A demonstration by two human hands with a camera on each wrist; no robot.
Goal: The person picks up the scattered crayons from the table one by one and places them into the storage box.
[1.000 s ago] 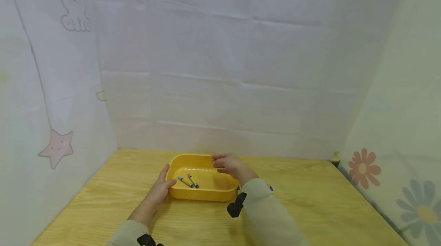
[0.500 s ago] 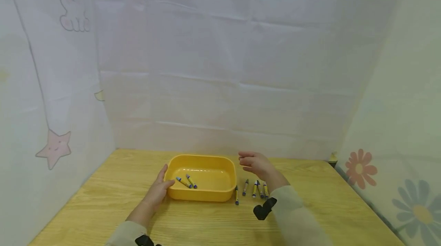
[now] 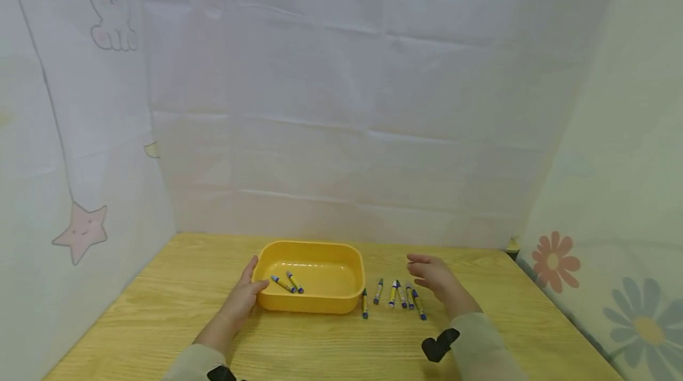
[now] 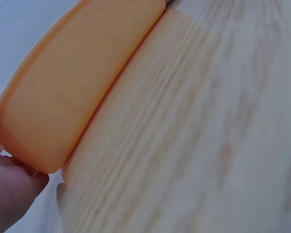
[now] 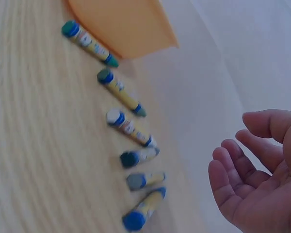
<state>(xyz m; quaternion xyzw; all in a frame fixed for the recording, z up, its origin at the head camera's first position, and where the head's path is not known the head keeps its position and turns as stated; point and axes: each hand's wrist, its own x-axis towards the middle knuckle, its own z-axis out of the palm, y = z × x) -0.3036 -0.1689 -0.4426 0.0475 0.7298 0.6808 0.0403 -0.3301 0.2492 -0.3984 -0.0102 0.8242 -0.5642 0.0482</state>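
Note:
My left hand holds the left end of a yellow plastic tray, thumb at its front corner and fingers along its side. In the left wrist view part of this hand shows against the tray's wall. Two crayons lie inside the tray, one of them a blue-tipped crayon. Right of the tray, several crayons lie in a loose row, among them a green crayon and a white crayon. My right hand, fingers loosely bent and holding nothing, hovers beyond the row's right end.
The wooden table carries the tray and crayons. Behind it hangs a pale creased cloth. Printed cloth walls stand on both sides, with a star at left and a red flower at right.
My right hand has moved rightward from above the tray to beyond the crayon row, uncovering the crayons on the table. The left hand stays at the tray; the two crayons inside lie as before.

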